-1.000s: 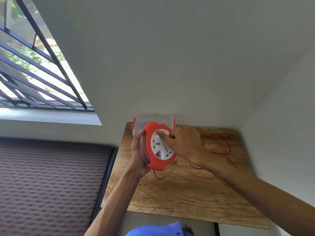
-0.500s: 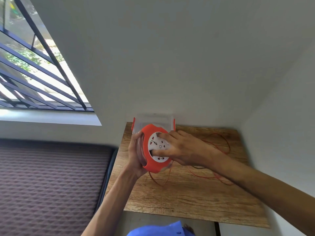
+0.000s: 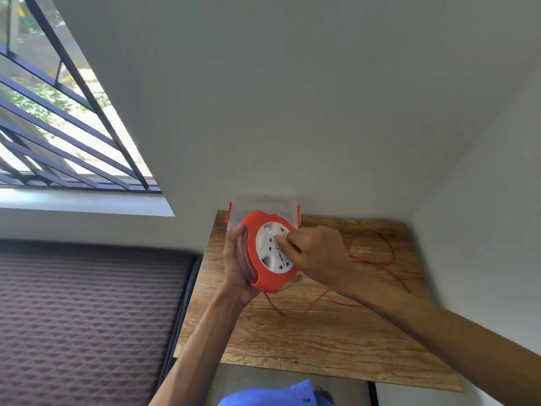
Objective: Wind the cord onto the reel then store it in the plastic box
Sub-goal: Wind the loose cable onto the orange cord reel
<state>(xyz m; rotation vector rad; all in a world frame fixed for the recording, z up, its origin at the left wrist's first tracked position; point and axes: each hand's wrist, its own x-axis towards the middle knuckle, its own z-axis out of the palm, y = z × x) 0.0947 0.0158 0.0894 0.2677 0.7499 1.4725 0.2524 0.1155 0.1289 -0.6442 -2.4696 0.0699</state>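
My left hand [image 3: 236, 266] grips the orange cord reel [image 3: 270, 253] from behind. My right hand [image 3: 314, 253] pinches its white hub; the loose orange cord [image 3: 371, 259] trails right of the reel.

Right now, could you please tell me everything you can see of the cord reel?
The cord reel is a round plastic drum with an orange rim and a white face carrying several sockets. It is held up above the wooden table, tilted on edge, face toward the camera. The left hand grips its rim from behind; the right hand presses fingertips on the white face. Thin orange cord trails from its underside and lies loose on the table, so winding is unfinished.
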